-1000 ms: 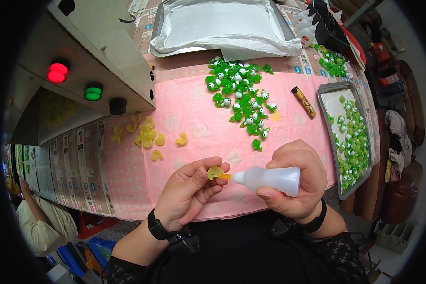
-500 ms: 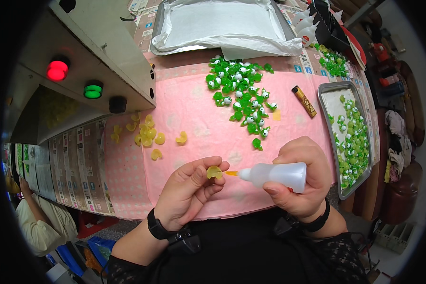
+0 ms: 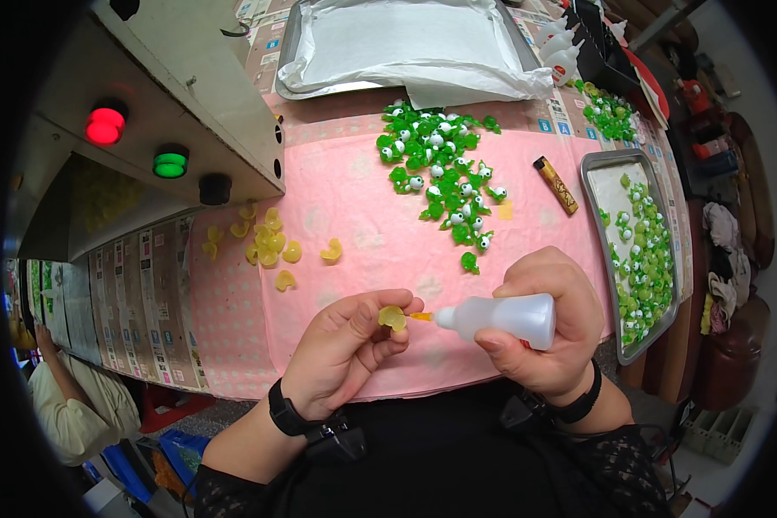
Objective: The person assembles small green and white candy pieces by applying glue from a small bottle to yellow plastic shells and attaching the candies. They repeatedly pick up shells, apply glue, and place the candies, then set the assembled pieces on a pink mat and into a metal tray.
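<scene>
Between the thumb and fingers of my left hand (image 3: 341,345) is a small translucent yellow cup-shaped piece (image 3: 393,319). My right hand (image 3: 554,332) is wrapped round a white squeeze bottle (image 3: 501,320), tipped on its side. Its thin orange nozzle (image 3: 420,317) points left and reaches the edge of the yellow piece; whether it touches is hard to tell. More loose yellow pieces (image 3: 269,246) lie to the left on the pink cloth (image 3: 345,190). Beyond my hands spreads a heap of green pieces with white eyeballs (image 3: 440,151).
A metal tray of green pieces (image 3: 623,345) stands at the right, beside a patterned lighter (image 3: 555,186). At the back lies a paper-lined tray (image 3: 406,47). A metal machine (image 3: 224,104) with red and green lights flanks the left. Another person's sleeve (image 3: 82,406) shows lower left.
My left fingers have turned the yellow piece slightly, showing more of its rounded face. The squeeze bottle has barely shifted, its nozzle still beside the piece.
</scene>
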{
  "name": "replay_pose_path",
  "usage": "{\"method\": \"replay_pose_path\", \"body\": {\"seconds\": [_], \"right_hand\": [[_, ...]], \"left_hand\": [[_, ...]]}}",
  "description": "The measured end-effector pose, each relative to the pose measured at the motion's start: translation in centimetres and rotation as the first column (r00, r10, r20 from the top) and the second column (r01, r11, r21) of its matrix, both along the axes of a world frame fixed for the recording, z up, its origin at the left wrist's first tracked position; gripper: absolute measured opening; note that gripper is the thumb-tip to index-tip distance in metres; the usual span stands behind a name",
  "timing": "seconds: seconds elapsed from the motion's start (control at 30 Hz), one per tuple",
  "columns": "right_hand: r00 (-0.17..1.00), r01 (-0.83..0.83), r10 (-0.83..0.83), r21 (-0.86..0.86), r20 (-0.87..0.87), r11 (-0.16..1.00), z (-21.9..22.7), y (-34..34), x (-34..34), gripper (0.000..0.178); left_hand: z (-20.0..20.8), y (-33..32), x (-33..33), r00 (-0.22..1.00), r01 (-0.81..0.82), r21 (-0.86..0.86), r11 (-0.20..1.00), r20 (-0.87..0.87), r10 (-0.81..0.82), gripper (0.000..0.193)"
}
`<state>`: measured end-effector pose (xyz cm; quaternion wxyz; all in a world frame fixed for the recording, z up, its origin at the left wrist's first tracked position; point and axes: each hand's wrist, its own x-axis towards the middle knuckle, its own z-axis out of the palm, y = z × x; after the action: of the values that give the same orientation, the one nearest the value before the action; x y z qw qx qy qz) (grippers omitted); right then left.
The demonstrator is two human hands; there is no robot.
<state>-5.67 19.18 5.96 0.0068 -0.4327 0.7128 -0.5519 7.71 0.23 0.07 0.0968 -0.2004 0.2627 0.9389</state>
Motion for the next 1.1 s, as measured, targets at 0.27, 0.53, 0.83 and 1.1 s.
{"method": "replay_pose_path", "body": {"seconds": [0.27,0.53,0.83,1.1], "right_hand": [[0.995,-0.034,0.037,-0.033,0.094,0.999,-0.6,-0.5,0.1,0.029],[0.98,0.006,0.019,-0.126,0.2,0.992,-1.5,0.3,-0.1,0.032],[0.977,-0.162,0.148,0.082,0.156,0.983,-4.2,1.9,0.3,0.043],[0.928,-0.352,0.321,0.162,0.192,0.922,-5.0,0.9,1.2,0.038]], "left_hand": [[0.3,-0.1,-0.2,1.0,0.018,0.005,1.0,0.008,-0.018,0.043],[0.0,-0.1,0.0,1.0,0.007,-0.015,1.0,-0.005,-0.007,0.043],[-0.4,-0.9,-0.3,0.996,-0.077,-0.044,0.996,-0.059,0.074,0.041],[0.2,-0.9,-1.8,0.995,-0.086,-0.077,0.993,-0.06,0.081,0.039]]}}
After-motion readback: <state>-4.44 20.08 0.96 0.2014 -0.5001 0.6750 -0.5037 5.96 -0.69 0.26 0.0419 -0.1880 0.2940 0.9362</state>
